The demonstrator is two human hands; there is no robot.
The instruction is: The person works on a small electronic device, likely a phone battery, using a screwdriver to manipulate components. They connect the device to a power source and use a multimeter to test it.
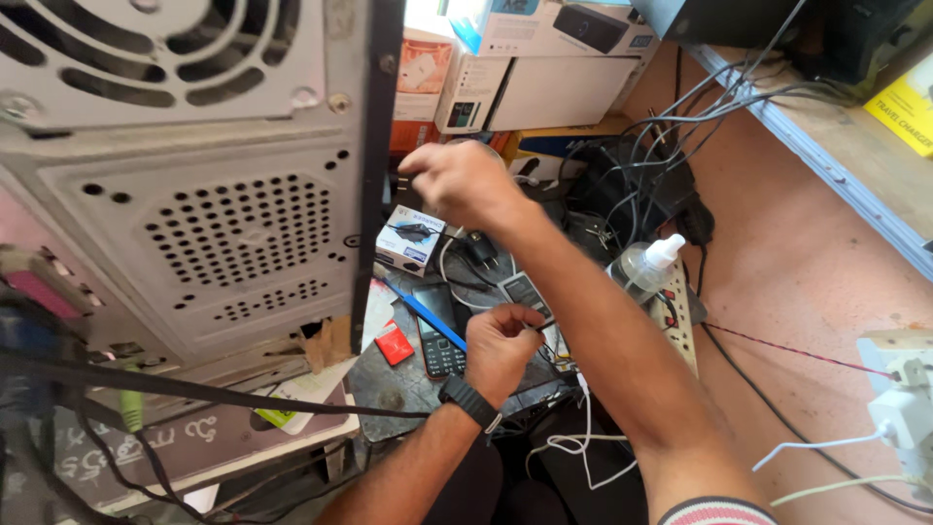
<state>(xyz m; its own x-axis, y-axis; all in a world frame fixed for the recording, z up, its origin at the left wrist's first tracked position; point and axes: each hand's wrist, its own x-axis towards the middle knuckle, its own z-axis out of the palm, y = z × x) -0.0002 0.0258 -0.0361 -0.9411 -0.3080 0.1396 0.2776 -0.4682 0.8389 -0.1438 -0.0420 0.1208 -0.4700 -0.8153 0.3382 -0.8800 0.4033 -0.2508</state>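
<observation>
Here both hands pinch: right hand (465, 180) at the computer case (233, 224) edge, left hand (501, 345) on a thin cable (546, 326).

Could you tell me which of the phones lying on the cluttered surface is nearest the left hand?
The black keypad phone beside the blue pen, just left of the left hand. The other phone lies farther back, above that hand.

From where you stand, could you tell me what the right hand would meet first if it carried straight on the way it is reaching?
The right hand reaches leftward toward the grey computer case. Going straight on, it would most likely meet the case's dark side edge first, just beyond its fingertips. Depth is unclear, so it may already be touching.
</observation>
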